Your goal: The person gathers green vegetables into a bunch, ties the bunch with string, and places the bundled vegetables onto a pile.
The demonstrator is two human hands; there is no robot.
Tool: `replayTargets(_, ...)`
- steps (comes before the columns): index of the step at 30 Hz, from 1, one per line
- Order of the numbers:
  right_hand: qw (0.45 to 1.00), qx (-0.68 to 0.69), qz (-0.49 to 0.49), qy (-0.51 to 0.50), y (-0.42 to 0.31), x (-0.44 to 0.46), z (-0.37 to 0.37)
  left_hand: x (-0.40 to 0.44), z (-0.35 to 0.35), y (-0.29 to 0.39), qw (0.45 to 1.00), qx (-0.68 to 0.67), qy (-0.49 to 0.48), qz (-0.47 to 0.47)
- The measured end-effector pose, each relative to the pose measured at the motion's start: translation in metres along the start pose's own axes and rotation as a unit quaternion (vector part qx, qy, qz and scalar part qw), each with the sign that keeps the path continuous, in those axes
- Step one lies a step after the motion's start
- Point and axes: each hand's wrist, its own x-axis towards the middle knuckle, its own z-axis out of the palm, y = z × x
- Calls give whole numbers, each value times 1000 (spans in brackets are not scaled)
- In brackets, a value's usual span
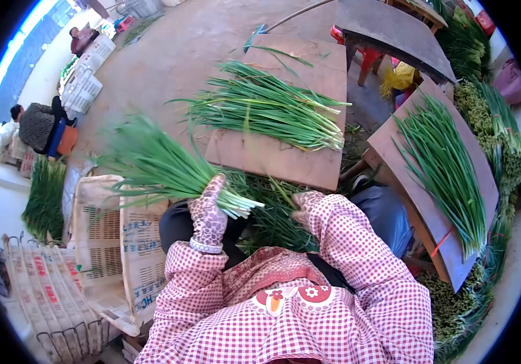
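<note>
My left hand [207,209], in a patterned glove, is closed round a bunch of green chives [160,159]. The white stem ends point right and the leaf tips, blurred by motion, fan out to the upper left. Gloved the same way, my right hand [306,205] is low over my lap, its fingers bent and slightly blurred. A few yellowish chive leaves [282,192] run up to its fingertips. Ahead of both hands, a loose pile of chives [272,112] lies on a brown board [236,153]. More loose leaves [279,227] lie between my knees, beneath my hands.
On the right, a smaller table [388,142] bears a chive bundle [446,176] with a red tie [442,241]. A dark table [394,33] stands behind. Plastic crates [96,255] are at my left. Several bundles line the right wall. Other people sit at the far left.
</note>
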Motion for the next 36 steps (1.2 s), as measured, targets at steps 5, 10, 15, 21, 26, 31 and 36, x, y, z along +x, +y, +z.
replayTargets(5,993,-120,-17,14,-1,-18,-9,1,-1,14,994,-71,-9,-88)
replayTargets(10,980,66,-170,83,10,-23,7,-11,51,-12,958,171,-191,128)
replayTargets(15,951,301,36,66,34,-23,6,-26,83,-12,837,-375,-73,-391)
replayTargets(21,999,38,-34,9,17,-33,4,-58,80,-23,825,-367,-82,-423)
replayTargets(26,994,2,-107,-32,18,-33,10,-60,79,-21,818,-363,-105,-434)
replayTargets(31,987,32,-143,-60,22,-31,7,-62,71,-26,779,-492,-135,-365)
replayTargets(36,981,116,-8,-153,16,-33,3,-66,68,-25,741,-530,-173,-375)
